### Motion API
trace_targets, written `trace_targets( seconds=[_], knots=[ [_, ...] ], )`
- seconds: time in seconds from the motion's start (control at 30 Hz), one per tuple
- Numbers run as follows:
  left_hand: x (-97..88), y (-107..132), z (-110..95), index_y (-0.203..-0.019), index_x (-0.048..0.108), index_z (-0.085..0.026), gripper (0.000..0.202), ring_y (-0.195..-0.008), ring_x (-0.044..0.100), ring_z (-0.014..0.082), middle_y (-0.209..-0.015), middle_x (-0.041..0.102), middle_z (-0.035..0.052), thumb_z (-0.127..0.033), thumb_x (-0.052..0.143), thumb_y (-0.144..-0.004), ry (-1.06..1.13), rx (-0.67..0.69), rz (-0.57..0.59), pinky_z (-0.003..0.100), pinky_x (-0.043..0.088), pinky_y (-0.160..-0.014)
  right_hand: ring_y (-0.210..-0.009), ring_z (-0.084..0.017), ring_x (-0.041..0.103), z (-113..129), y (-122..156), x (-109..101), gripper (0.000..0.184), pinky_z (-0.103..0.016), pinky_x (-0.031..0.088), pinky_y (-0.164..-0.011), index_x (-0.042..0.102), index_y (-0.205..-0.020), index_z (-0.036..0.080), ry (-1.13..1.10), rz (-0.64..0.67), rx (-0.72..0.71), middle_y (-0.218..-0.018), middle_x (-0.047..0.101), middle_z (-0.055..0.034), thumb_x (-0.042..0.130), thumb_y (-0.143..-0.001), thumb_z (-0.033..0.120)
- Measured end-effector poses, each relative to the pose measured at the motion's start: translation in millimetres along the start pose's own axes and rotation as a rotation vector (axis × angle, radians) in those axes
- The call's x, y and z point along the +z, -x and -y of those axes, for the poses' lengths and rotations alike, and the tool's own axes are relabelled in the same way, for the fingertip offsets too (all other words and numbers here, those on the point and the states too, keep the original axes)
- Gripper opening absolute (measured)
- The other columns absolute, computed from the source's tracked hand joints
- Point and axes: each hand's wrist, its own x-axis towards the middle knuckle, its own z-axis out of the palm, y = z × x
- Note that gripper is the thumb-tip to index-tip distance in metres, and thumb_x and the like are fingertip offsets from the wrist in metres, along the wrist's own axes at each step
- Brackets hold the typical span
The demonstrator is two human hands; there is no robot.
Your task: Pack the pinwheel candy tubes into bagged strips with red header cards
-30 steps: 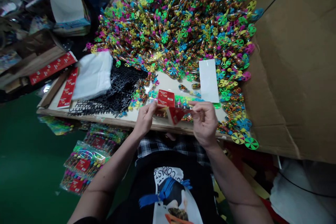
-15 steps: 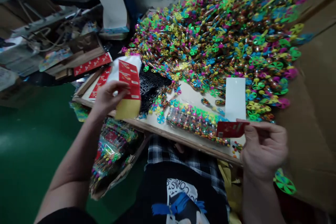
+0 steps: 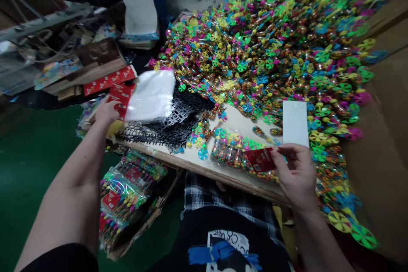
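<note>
My left hand [image 3: 106, 112] is at the left end of the table, its fingers closed on a red printed card sheet [image 3: 123, 93] with a yellow lower part. Beside that sheet lies a stack of clear plastic bags [image 3: 151, 95] on black mesh [image 3: 178, 114]. My right hand [image 3: 298, 172] pinches a small red card [image 3: 259, 159] between thumb and fingers. Under that card is a clear bag of candy-filled fan toys [image 3: 234, 146] lying in a row. A blank white card [image 3: 295, 121] stands out just behind my right hand.
A large heap of colourful fan toys [image 3: 255, 46] covers the back of the table. Below the table's front edge [image 3: 204, 174] a carton holds packed bags [image 3: 127, 191]. Brown cardboard [image 3: 379, 136] stands at the right. Red card strips [image 3: 108, 80] lie at the far left.
My left hand has moved left and down with the red card sheet, uncovering the plastic bags. My right hand has moved left with the small red card, over the bag of toys.
</note>
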Motion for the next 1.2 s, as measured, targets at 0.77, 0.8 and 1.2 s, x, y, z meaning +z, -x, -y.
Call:
trace_targets(
  seconds=[0.77, 0.8, 1.2],
  knots=[
    [69.8, 162.7, -262.3, -0.095, 0.067, -0.025, 0.019, -0.118, 0.050, 0.0234, -0.124, 0.054, 0.0073, -0.023, 0.053, -0.083, 0.272, 0.219, 0.203, 0.043, 0.041, -0.098, -0.066, -0.013, 0.055, -47.2, -82.9, 21.4, 0.014, -0.025, 0.040, -0.060, 0.047, -0.091, 0.020, 0.105, 1.076, 0.113, -0.074, 0.061, -0.0001, 0.056, -0.080, 0.025],
    [70.3, 164.7, -265.7, -0.095, 0.068, -0.025, 0.018, -0.117, 0.051, 0.0231, -0.123, 0.054, 0.0073, -0.023, 0.053, -0.084, 0.287, 0.222, 0.203, 0.043, 0.042, -0.098, -0.066, -0.013, 0.055, -48.9, -82.7, 21.7, 0.014, -0.025, 0.040, -0.059, 0.047, -0.090, 0.020, 0.103, 1.065, 0.117, -0.074, 0.061, -0.0001, 0.056, -0.080, 0.024],
    [71.4, 186.5, -301.7, -0.097, 0.067, -0.025, 0.019, -0.112, 0.055, 0.0218, -0.118, 0.060, 0.0083, -0.023, 0.051, -0.086, 0.316, 0.371, 0.287, 0.043, 0.043, -0.096, -0.067, -0.012, 0.055, -58.4, -73.4, 24.9, 0.014, -0.023, 0.039, -0.061, 0.050, -0.093, 0.018, 0.116, 0.980, 0.109, -0.077, 0.062, 0.0000, 0.056, -0.081, 0.023]
  ],
)
